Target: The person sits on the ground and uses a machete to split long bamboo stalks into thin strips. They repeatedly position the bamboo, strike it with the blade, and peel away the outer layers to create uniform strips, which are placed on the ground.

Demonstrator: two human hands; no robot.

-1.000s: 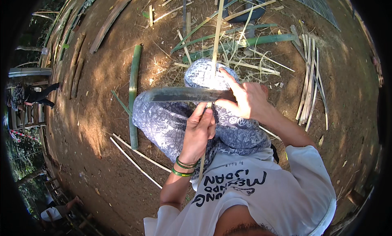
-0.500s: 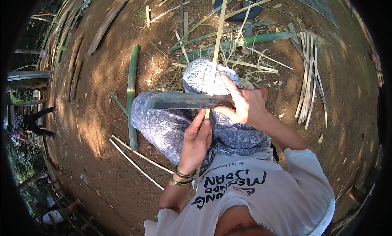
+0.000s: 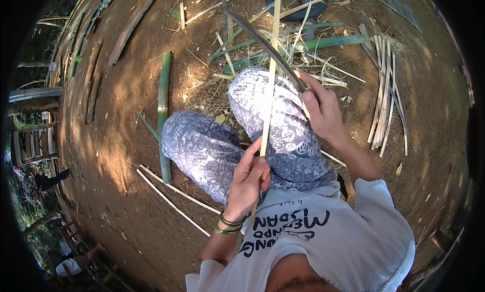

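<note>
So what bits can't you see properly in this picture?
- Knife handle: head view, hidden inside the right hand; only the dark curved blade shows.
- Lower end of the bamboo strip: covered by the left hand.
- Top end of the strip: cut off by the picture's upper edge.
- Dark object on the ground at the top: partly cut off and crossed by bamboo pieces, kind unclear.
- Feet: hidden under the patterned knees.

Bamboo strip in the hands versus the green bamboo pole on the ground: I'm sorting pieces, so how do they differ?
The bamboo strip is thin, flat and pale yellow; the green bamboo pole is round, thick and unsplit. The strip is held by the left hand over the knees; the pole lies on the dirt. Both are long and straight.
</note>
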